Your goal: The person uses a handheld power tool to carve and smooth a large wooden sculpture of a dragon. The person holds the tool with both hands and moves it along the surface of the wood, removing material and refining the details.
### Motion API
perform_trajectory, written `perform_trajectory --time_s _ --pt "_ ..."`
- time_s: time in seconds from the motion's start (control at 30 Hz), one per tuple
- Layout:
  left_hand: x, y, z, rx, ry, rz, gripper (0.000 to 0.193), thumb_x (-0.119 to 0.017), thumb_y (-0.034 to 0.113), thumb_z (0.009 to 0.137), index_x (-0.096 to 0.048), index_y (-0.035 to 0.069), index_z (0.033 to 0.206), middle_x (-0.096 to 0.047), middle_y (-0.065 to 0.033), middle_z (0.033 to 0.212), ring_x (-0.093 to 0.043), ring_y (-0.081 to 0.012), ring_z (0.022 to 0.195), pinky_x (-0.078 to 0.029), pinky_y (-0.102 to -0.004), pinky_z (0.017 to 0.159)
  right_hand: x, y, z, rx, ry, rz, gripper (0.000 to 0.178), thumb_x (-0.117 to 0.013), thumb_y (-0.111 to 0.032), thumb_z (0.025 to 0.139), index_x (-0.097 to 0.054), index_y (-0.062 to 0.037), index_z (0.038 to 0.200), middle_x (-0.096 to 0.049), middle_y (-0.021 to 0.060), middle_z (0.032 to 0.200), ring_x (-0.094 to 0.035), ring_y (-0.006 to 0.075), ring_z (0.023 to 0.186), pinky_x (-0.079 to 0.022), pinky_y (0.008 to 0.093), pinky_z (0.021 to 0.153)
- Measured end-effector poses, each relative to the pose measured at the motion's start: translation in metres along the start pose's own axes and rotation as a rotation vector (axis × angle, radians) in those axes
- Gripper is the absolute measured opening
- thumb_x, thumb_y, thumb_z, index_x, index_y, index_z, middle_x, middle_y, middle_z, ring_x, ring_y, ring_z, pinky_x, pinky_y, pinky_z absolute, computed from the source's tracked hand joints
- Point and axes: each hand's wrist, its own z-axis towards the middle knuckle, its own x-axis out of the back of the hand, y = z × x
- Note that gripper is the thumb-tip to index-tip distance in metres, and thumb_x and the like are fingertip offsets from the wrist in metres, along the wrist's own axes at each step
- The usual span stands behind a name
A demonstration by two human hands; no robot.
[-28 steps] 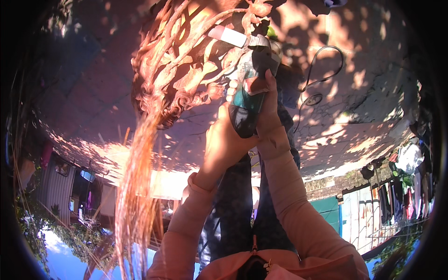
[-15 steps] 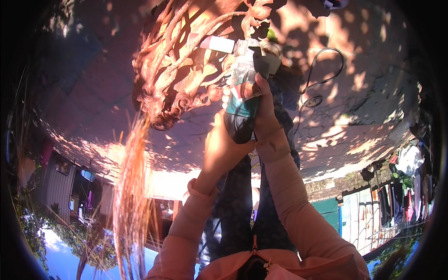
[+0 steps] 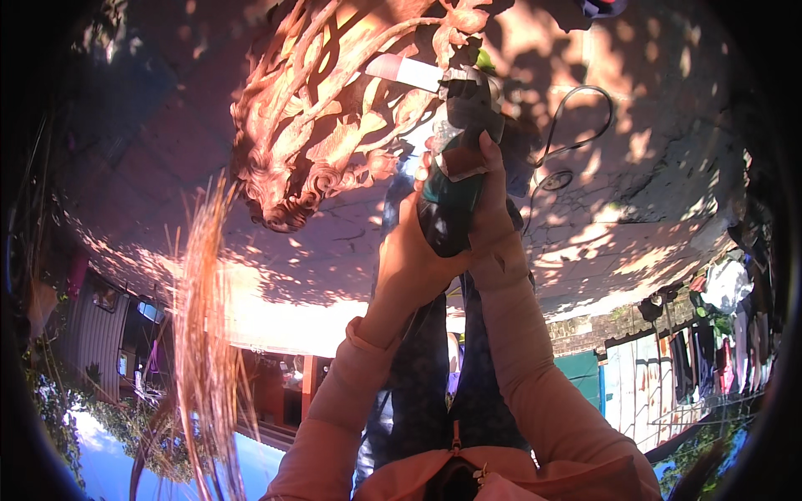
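Both hands are closed around a green and black handheld power tool (image 3: 451, 200), with a pale patch wrapped on its body. My left hand (image 3: 409, 246) grips the rear part from the left, and my right hand (image 3: 493, 200) wraps its right side with the thumb along the top. From the tool's far end a flat white and pinkish attachment (image 3: 418, 73) points left, over a reddish-brown carving (image 3: 334, 125) of scrolls, leaves and twisting stems. Whether the attachment touches the carving I cannot tell.
A black cable (image 3: 576, 144) loops over the paved ground (image 3: 618, 217) at the right. Blurred strands of hair (image 3: 209, 317) hang in the left of the view. Clothes (image 3: 710, 355) hang by a pale fence at the lower right. A dark bluish thing (image 3: 601, 8) lies at the top edge.
My hands and the power tool have shifted slightly right, and the attachment with them. The hair strands have swung left. The carving appears slightly further left.
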Motion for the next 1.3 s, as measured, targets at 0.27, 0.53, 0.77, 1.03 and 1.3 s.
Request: perform_trajectory --time_s 0.27,0.53,0.77,1.03,1.3 --pt "0.002 -0.001 -0.008 -0.001 0.048 -0.107 0.083 -0.086 0.020 0.061 -0.044 0.004 0.131 -0.066 -0.0155 0.105 -0.067 -0.0300 0.099 -0.052 -0.0387 0.085 -0.008 0.006 0.002 -0.106 -0.079 -0.016 0.058 -0.060 -0.052 0.089 -0.059 0.0031 0.108 -0.066 0.0180 0.086 -0.066 0.0292 0.073 -0.056 0.0381 0.066" --pt "-0.022 0.006 0.006 -0.095 0.012 -0.107 0.092 -0.088 0.024 0.059 -0.041 0.002 0.134 -0.064 -0.0174 0.110 -0.067 -0.0322 0.098 -0.053 -0.0402 0.083 -0.007 -0.027 -0.014 -0.026 -0.158 0.008 0.068 -0.054 -0.063 0.087 -0.057 0.0002 0.110 -0.066 0.0190 0.086 -0.067 0.0297 0.075 -0.058 0.0384 0.066" --pt "-0.006 -0.008 -0.009 -0.082 0.064 -0.115 0.089 -0.089 0.025 0.060 -0.042 0.004 0.133 -0.064 -0.0176 0.107 -0.066 -0.0313 0.100 -0.052 -0.0398 0.085 -0.023 -0.005 -0.015 -0.093 0.021 -0.071 0.051 -0.065 -0.046 0.088 -0.058 -0.0018 0.111 -0.068 0.0141 0.084 -0.068 0.0257 0.072 -0.058 0.0368 0.066" --pt "-0.019 0.007 0.005 -0.116 -0.005 -0.193 0.088 -0.088 0.025 0.060 -0.041 -0.001 0.131 -0.064 -0.0188 0.108 -0.066 -0.0336 0.101 -0.052 -0.0409 0.086 -0.015 -0.029 -0.017 -0.025 -0.109 -0.006 0.058 -0.057 -0.056 0.089 -0.058 -0.0020 0.112 -0.066 0.0168 0.087 -0.067 0.0284 0.075 -0.058 0.0382 0.065" --pt "-0.014 -0.011 -0.002 -0.130 0.085 -0.089 0.090 -0.088 0.028 0.060 -0.040 0.000 0.130 -0.065 -0.0184 0.104 -0.066 -0.0354 0.100 -0.052 -0.0426 0.085 -0.017 -0.011 -0.016 -0.117 -0.063 -0.088 0.069 -0.054 -0.062 0.087 -0.055 0.0012 0.114 -0.062 0.0158 0.091 -0.064 0.0284 0.077 -0.055 0.0392 0.069"
